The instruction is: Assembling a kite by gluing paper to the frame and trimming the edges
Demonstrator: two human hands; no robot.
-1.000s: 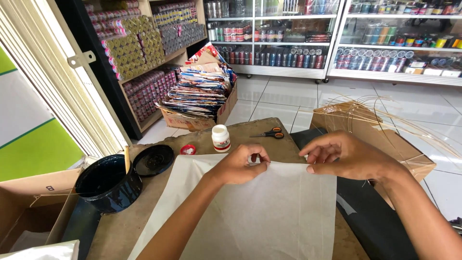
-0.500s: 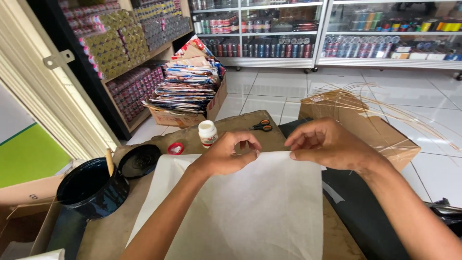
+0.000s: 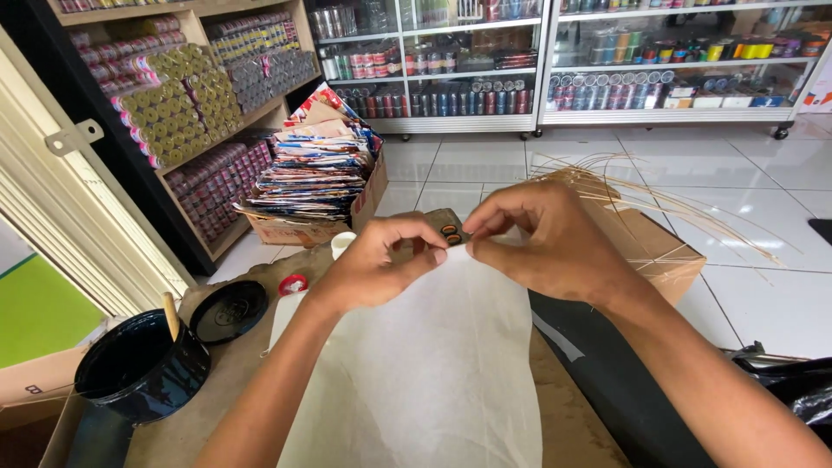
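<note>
A large sheet of thin white paper (image 3: 425, 373) hangs from my fingers and drapes down over a brown work surface (image 3: 217, 381). My left hand (image 3: 377, 264) pinches its top edge near the middle. My right hand (image 3: 542, 238) pinches the same edge just beside it, fingertips nearly touching. The top of the sheet is lifted off the surface. Scissors with orange handle rings (image 3: 449, 232) lie on the surface just behind my fingers. A small white bottle (image 3: 343, 243) is partly hidden behind my left hand.
A dark blue tin (image 3: 139, 368) with a stick in it and its lid (image 3: 228, 310) sit at left, near a red cap (image 3: 293, 284). A cardboard box (image 3: 650, 243) holds thin sticks at right. A box of stacked packets (image 3: 316, 173) and shelves stand behind.
My hands have drawn close together at the middle of the paper's top edge and lifted it. The view has tilted up and moved nearer.
</note>
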